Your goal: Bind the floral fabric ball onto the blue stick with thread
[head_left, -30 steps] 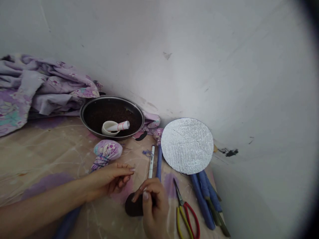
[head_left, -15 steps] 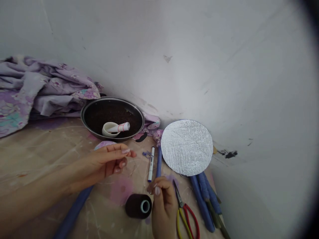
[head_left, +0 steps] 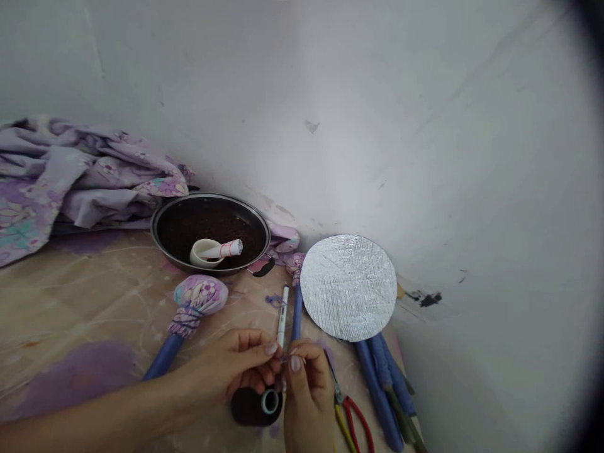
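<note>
My left hand (head_left: 250,362) and my right hand (head_left: 307,384) meet above the cloth, both with thumb and forefinger pinched together. Whatever lies between their fingertips is too fine to make out. Just under them is a spool of dark thread (head_left: 250,408), its pale core facing right and partly covered by my left hand. A white marker (head_left: 283,314) lies behind the fingers. Beside my right hand are scissors (head_left: 348,409) with one red and one yellow handle. A stick wrapped in blue (head_left: 163,357), its head tied in floral fabric (head_left: 202,294), passes beneath my left forearm.
A black pan (head_left: 163,255) holds a small white cup (head_left: 202,255) with a rolled paper in it. Bunched floral cloth (head_left: 94,170) lies at left. A silver foil disc (head_left: 349,286) rests over blue-wrapped sticks (head_left: 377,390) by the wall (head_left: 425,126).
My left hand has moved right and down to my right hand's fingertips, uncovering the fabric-tied stick head. My right hand stays in about the same place, and the view has shifted slightly.
</note>
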The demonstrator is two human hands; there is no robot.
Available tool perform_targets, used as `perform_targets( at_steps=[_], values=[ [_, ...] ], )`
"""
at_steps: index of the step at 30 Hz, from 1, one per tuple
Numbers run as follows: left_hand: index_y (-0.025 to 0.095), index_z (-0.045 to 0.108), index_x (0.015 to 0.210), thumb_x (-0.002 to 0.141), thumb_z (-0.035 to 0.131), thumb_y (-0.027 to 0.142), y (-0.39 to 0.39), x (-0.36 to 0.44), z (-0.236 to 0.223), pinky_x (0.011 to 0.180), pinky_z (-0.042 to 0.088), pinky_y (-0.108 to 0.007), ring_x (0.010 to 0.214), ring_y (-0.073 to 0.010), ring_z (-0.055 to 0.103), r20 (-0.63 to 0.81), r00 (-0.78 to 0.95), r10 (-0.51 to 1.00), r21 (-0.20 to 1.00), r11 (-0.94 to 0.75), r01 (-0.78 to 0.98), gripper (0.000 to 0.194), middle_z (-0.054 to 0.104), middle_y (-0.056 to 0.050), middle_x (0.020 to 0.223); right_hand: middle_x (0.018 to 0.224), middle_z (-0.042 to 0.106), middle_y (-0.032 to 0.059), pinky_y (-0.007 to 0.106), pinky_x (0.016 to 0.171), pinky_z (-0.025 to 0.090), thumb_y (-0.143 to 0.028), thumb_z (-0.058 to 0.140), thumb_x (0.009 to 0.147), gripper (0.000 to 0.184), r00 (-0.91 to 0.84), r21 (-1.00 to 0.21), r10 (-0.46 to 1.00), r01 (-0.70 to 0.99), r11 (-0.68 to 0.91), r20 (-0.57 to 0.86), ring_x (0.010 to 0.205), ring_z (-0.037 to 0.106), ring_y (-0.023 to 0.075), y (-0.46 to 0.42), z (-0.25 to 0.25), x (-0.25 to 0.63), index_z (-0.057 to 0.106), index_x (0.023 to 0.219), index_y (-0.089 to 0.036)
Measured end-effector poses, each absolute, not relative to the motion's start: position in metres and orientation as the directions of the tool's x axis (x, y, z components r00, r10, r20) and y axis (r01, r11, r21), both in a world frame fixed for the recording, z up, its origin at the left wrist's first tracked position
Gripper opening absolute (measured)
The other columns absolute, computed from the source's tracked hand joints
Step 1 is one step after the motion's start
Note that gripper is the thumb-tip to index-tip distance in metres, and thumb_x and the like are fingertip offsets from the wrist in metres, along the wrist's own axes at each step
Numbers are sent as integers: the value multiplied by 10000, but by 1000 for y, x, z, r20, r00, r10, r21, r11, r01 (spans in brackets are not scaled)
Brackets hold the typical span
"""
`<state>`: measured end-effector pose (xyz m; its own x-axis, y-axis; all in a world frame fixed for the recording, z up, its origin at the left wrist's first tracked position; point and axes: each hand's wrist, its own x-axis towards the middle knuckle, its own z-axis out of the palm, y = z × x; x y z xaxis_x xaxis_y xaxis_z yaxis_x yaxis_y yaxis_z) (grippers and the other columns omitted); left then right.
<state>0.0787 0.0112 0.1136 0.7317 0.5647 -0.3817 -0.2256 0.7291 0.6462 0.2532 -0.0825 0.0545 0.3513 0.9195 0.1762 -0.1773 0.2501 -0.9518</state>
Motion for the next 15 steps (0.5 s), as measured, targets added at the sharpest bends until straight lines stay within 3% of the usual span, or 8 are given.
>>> perform_targets(
  at_steps=[4, 7, 10, 12, 15],
  values=[
    [190, 856, 760, 440, 1243, 939, 11, 84, 107, 637, 491, -237, 700, -129, 698, -380, 738, 557, 653, 727, -213, 902, 799, 10, 734, 907, 777, 2, 317, 760, 624, -682, 1018, 1151, 406, 454, -963, 874, -107, 247, 174, 804, 719, 217, -83, 63, 239, 912, 978, -331],
    [220, 775, 712, 370, 1213, 986, 13, 86, 102, 577, 415, -259, 616, -108, 591, -372, 732, 571, 730, 667, -150, 946, 742, 44, 669, 928, 747, -10, 285, 692, 557, -797, 1053, 1075, 538, 562, -975, 819, -93, 200, 114, 757, 661, 188, -83, 72, 226, 886, 950, -302],
    [245, 744, 723, 455, 1165, 1015, 16, 82, 104, 590, 401, -275, 617, -115, 553, -350, 721, 598, 824, 563, -66, 917, 742, 53, 671, 923, 749, -14, 287, 675, 549, -845, 1056, 1047, 594, 564, -981, 818, -64, 181, 115, 721, 650, 175, -85, 76, 225, 884, 941, -287],
    [260, 712, 712, 533, 1134, 987, 19, 78, 109, 611, 411, -280, 618, -119, 549, -339, 703, 625, 864, 502, -30, 860, 720, 64, 655, 973, 797, 3, 317, 744, 618, -803, 1054, 1074, 504, 577, -975, 791, 49, 215, 203, 791, 723, 206, -86, 79, 232, 935, 1049, -314],
    [280, 685, 699, 623, 1096, 867, 25, 72, 116, 613, 425, -293, 596, -127, 563, -327, 675, 662, 897, 442, 1, 720, 693, 75, 622, 1139, 885, 63, 410, 931, 701, -645, 977, 1199, 273, 490, -846, 705, 430, 315, 512, 1016, 827, 290, -88, 86, 247, 980, 1236, -375]
  ],
)
